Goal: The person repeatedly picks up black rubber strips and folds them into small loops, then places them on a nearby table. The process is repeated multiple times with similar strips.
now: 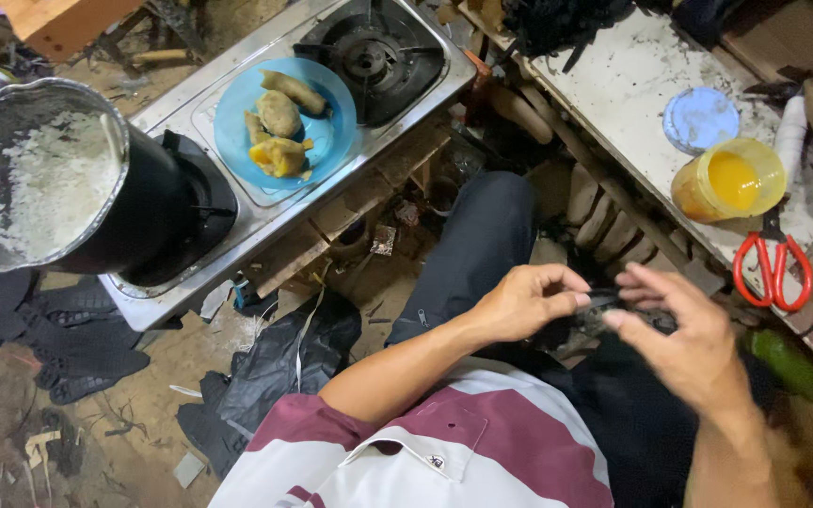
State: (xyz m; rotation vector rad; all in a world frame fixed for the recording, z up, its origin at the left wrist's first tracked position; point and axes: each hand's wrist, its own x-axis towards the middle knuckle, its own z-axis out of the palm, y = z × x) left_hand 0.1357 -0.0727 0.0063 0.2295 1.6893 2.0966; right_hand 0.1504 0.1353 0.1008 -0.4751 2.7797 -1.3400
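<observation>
- Dark small object, kind unclear, over lap between 2 hands.
- Left hand pinches its near end.
- Right hand, blurred, fingers curled onto it.
- Red scissors on bench nearby.

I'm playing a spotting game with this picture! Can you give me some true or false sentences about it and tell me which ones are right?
1. The blue plate on the stove holds pieces of cooked food. True.
2. The scissors have green handles. False: their handles are red.
3. The left hand and the right hand both touch a small dark thing between them. True.
4. The yellow jar has its lid on. False: it is open, and a round blue lid lies beside it.
5. The black pot is empty. False: white stuff shows inside it.
</observation>
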